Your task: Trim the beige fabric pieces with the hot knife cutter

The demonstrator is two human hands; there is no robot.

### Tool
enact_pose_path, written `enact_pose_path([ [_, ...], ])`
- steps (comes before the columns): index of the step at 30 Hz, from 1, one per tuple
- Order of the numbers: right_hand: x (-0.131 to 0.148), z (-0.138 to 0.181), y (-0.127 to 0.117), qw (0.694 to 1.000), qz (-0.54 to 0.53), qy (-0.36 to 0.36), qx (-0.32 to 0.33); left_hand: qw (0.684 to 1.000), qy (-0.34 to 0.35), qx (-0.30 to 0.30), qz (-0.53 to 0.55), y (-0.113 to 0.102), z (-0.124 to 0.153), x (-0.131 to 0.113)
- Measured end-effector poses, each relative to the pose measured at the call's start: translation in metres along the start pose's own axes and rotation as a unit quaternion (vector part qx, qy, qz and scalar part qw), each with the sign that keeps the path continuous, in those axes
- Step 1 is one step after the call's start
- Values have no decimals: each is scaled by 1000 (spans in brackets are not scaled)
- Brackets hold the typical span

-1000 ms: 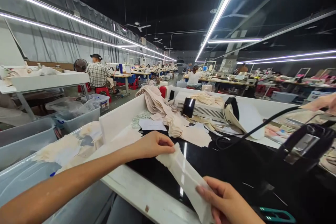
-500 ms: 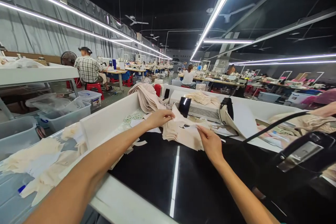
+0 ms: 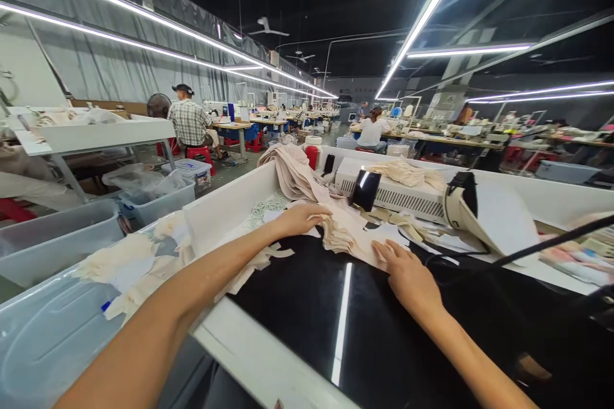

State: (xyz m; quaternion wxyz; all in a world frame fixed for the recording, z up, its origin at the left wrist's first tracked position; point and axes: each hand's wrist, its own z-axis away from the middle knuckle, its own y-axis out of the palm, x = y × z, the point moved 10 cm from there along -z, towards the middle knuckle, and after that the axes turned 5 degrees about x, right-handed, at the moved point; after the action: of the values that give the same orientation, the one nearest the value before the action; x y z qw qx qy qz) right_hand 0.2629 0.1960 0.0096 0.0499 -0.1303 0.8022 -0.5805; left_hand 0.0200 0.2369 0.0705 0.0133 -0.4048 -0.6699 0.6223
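Note:
A stack of beige fabric pieces (image 3: 354, 230) lies at the far part of the black glossy tabletop (image 3: 297, 294), with its layered edges fanned on the near left side. At the stack's left edge, my left hand (image 3: 302, 220) has its fingers drawn together on the fabric; its thumb is mostly hidden. My right hand (image 3: 412, 278) rests with fingers spread on the right end of the stack, palm down. Behind the stack, a longer folded bundle of pale pink fabric (image 3: 290, 169) hangs over the white tray wall.
A black upright block (image 3: 365, 190) and a white vented box (image 3: 391, 195) stand behind the fabric. A black cable (image 3: 551, 244) crosses at right. More cut pieces (image 3: 119, 262) lie in a blue bin at left. Co-workers sit farther back, one in a checked shirt (image 3: 190, 121).
The view has swung left. The raised top piece now lies down on the stack. My right hand's pinch has opened and its fingers spread over the fabric; my left hand stays at the left edge.

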Motion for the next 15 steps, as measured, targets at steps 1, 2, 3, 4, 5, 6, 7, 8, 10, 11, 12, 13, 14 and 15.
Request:
enact_pose_path([
  [1,2,4,-2,1000,5,-5,-1,1000,-16,0,-10,-10,8,5],
  [2,5,8,-3,1000,7,-11,-2,999,-36,1,-21,-21,17,12],
  [3,7,13,-4,1000,8,-18,-5,998,-61,3,-34,-32,29,20],
  [4,10,18,-4,999,10,-28,-12,995,-89,4,-48,-43,42,30],
  [5,14,23,-5,999,12,-42,-24,991,-119,7,-63,-53,57,40],
  [6,19,28,-4,997,13,-59,-37,986,-149,11,-79,-63,73,50],
  [7,25,34,-4,995,13,-80,-52,979,-178,14,-94,-70,89,59],
  [8,31,40,-3,993,11,-101,-66,972,-206,20,-108,-75,105,68],
  [10,43,52,-1,986,-3,-141,-86,958,-254,38,-125,-77,132,83],
  [11,49,57,-1,983,-12,-157,-92,952,-274,49,-128,-74,144,89],
  [12,55,63,-2,980,-20,-172,-97,946,-291,60,-129,-70,153,94],
  [13,61,68,-4,977,-28,-186,-101,941,-304,68,-129,-65,160,97],
  [14,67,72,-7,974,-34,-200,-103,938,-314,71,-127,-60,165,99],
  [15,73,77,-9,971,-40,-214,-101,937,-319,70,-124,-56,168,100],
])
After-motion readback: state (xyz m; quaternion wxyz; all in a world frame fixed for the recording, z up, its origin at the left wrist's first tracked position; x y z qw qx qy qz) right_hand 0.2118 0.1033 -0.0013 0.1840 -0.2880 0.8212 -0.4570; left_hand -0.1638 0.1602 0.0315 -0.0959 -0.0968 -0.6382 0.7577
